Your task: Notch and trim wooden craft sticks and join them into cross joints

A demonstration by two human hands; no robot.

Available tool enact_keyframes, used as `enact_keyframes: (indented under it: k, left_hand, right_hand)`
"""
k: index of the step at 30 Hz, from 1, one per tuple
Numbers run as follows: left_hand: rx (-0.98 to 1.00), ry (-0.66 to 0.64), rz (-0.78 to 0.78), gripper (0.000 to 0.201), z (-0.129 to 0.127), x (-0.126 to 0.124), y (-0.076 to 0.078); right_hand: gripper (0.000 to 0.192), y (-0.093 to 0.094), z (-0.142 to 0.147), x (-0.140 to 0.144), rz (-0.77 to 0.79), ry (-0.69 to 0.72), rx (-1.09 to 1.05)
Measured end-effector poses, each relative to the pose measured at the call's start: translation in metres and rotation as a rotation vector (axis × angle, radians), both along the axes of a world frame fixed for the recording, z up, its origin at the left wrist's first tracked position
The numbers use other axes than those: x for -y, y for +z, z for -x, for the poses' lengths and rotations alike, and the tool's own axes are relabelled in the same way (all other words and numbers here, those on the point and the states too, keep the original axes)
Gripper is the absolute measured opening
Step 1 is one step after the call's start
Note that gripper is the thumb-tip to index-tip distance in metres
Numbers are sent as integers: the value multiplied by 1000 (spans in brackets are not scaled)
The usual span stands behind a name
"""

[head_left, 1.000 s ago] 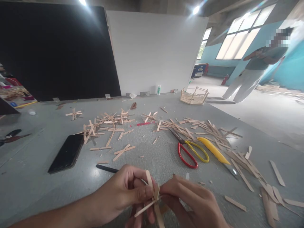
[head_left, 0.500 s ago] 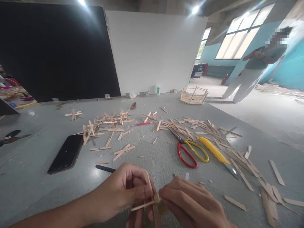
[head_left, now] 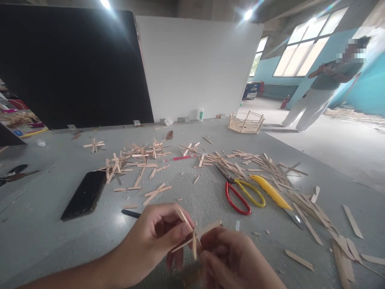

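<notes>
Left hand (head_left: 156,237): thumb and fingers pinched on a small cross of wooden sticks (head_left: 192,237), at the point where the sticks meet. Right hand (head_left: 231,261): fingers curled and closed on the same cross from the opposite side, fingertips touching the sticks; the two hands nearly meet. The cross is held above the grey table (head_left: 45,224), sticks fanning upward and to both sides.

Just beyond the left fingers: a black pen (head_left: 130,213), partly hidden by the hand. Farther left: a black phone (head_left: 84,194), lying flat. Beyond the right fingers: red and yellow scissors (head_left: 240,192), with a yellow knife (head_left: 273,192) beside them. Farther out: scattered loose sticks (head_left: 144,160). At the far table edge: a stick basket (head_left: 246,121). Well apart, at right: a standing person (head_left: 321,92).
</notes>
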State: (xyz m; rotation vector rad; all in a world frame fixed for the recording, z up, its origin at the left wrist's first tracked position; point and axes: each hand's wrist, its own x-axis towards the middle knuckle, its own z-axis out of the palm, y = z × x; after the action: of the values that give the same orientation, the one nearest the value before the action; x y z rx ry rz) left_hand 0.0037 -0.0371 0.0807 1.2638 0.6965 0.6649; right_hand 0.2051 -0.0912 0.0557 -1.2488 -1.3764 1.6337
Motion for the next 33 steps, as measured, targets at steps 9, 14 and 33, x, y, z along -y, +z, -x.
enact_keyframes:
  k: [9,14,33]
  left_hand:
    - [-212,94,-136,27,4,-6,6]
    - [-215,80,-153,28,5,-10,8]
    - [-379,-84,-14,31,9,-19,10]
  right_hand:
    - [19,-3,-15,-6,-672,-112,425]
    - [19,-6,-17,-10,-782,-92,463]
    - [22,-5,-24,-23,-775,-141,462]
